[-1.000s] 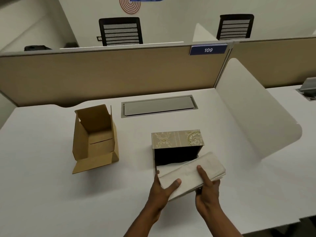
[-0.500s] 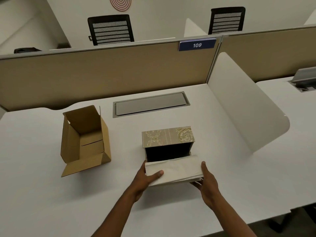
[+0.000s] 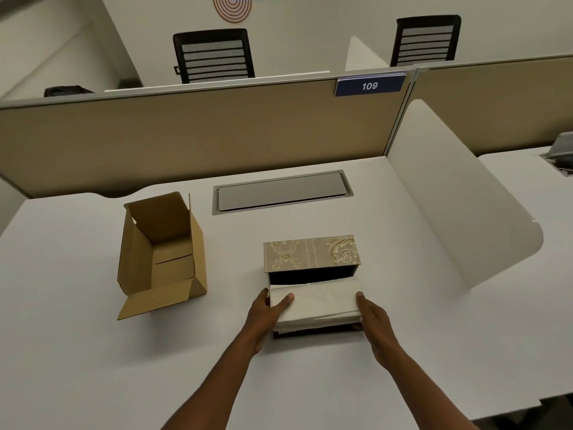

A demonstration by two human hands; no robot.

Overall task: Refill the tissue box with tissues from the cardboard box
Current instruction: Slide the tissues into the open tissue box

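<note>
Desk: we see a white top bearing everything, with a grey hatch set in at the far side.
Cardboard box: open and brown, it sits at the left, well apart from our hands.
Tissue box: gold-patterned, near the middle, its dark opening facing us.
Tissues: we hold a white stack at that opening, its far edge at the mouth.
Left hand: we clamp the stack's left end, thumb on top.
Right hand: we press the stack's right end.
</note>
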